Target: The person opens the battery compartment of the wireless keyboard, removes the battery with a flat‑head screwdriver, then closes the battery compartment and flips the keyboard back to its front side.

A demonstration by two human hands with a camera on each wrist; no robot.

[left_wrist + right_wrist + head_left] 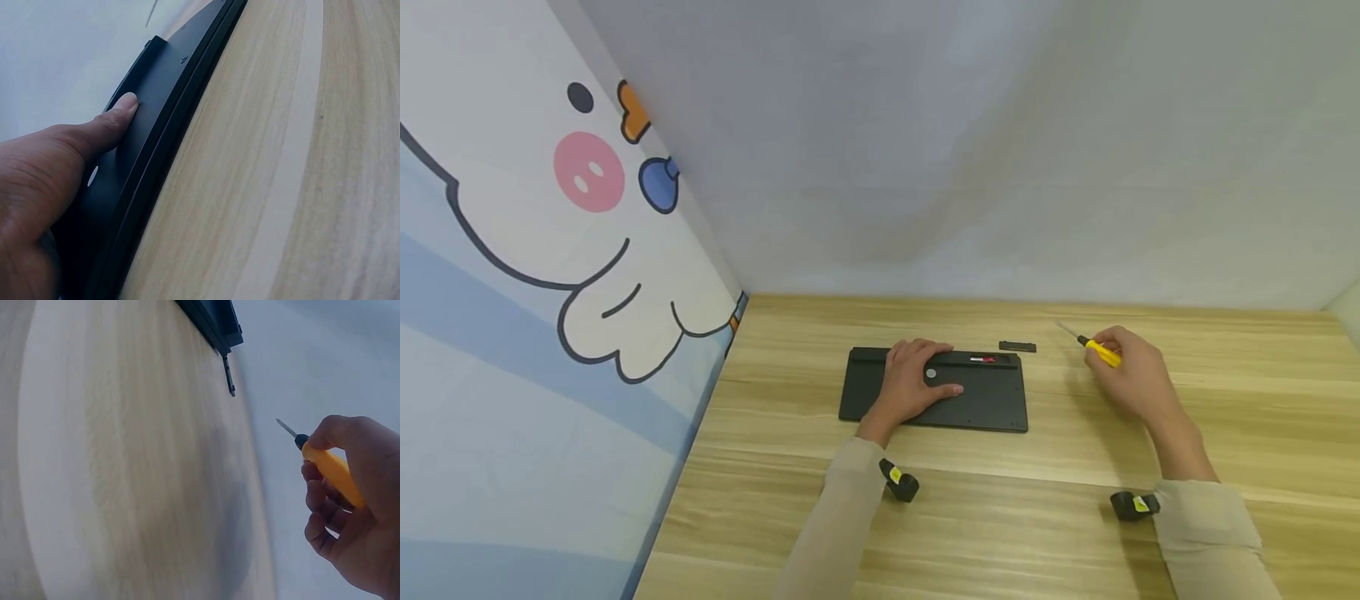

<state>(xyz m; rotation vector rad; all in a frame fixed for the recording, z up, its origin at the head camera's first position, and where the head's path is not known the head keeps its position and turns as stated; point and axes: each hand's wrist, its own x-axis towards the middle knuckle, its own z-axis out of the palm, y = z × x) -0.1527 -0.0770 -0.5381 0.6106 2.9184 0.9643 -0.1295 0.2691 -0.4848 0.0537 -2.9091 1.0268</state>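
Note:
A black keyboard [988, 408] lies underside up on the wooden table, with a battery slot along its far edge. My left hand [910, 379] rests across it, fingers at the far edge. The left thumb [122, 115] lies straight on the flat underside in the left wrist view. A red and silver battery [982, 359] shows in the slot at the right. Off to the right, my right hand [1131, 371] holds a screwdriver [1105, 353] by its yellow handle, its blade pointing to the far left above the table. Curled fingers wrap the handle in the right wrist view.
A slim black battery cover [1017, 347] lies just beyond the keyboard's far right corner. Behind the table [985, 525] hangs a pale grey cloth [970, 150]. A printed cartoon curtain [505, 350] borders the left side.

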